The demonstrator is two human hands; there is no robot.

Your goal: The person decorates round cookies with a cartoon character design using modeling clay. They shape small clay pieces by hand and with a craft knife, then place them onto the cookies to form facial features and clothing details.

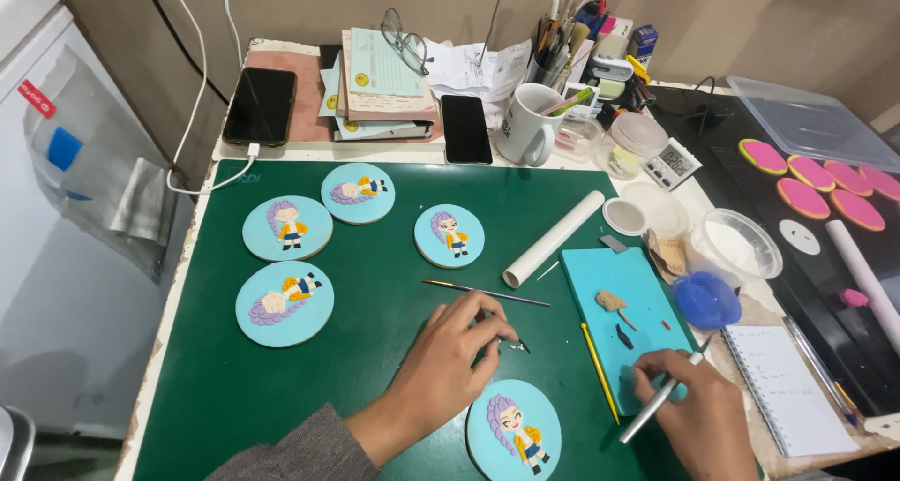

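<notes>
The left hand [448, 354] rests on the green mat [375, 284], its fingers [492, 323] drawn together around a tiny dark bit, the tips pinching it just above the mat. Just beyond its knuckles a thin brush [486, 293] lies flat. Near the mat's front edge, between the two hands, sits a blue disc [514, 431] bearing a purple-haired figure.

The right hand [692, 408] curls around a silver tool [658, 400], fingers closed on its shaft, the tool slanting toward the front edge. This hand lies over the near end of a teal board [630, 284] at the mat's right side. On the board lie a tan lump [611, 301] and a small dark piece [624, 336]; a yellow stick [600, 371] runs along its left edge.

Four more discs [287, 228] with like figures are spread over the mat's left and far parts. A white roller [553, 239] lies aslant by the board's far corner. A notebook [784, 387] lies at the table's right front.
</notes>
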